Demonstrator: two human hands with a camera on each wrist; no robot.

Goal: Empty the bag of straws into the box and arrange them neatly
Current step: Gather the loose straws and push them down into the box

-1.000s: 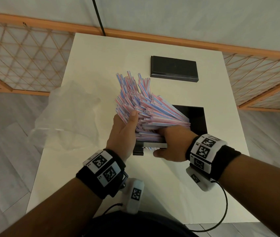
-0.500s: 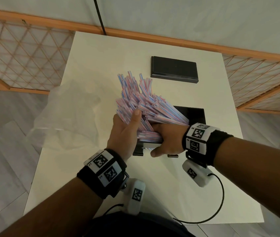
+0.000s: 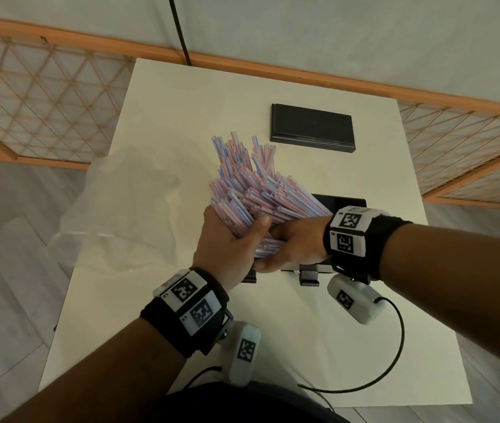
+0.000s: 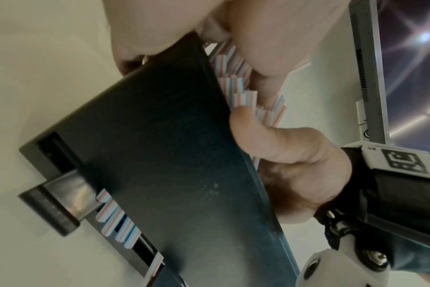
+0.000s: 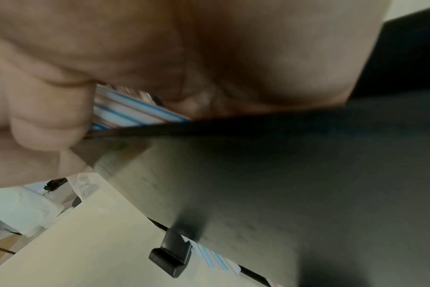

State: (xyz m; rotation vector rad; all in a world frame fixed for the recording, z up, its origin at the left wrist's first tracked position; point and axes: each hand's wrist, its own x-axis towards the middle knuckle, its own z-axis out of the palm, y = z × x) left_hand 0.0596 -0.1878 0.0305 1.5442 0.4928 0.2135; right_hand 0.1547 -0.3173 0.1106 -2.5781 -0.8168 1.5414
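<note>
My right hand (image 3: pixel 296 245) has swung across in the last second, so both hands' fingers now wrap the fanned straws (image 3: pixel 258 193), left hand (image 3: pixel 227 239) beside it. The bundle sits half in the box (image 4: pixel 160 155); squaring up comes next, I judge.

A staged recording corner indoors, by the look of it: a plain white table (image 3: pixel 319 346) against a bare pale wall (image 3: pixel 334 32), grey plank floor (image 3: pixel 7 254), orange lattice fencing (image 3: pixel 44 99) round it, a monitor (image 4: pixel 410 77) nearby.
</note>
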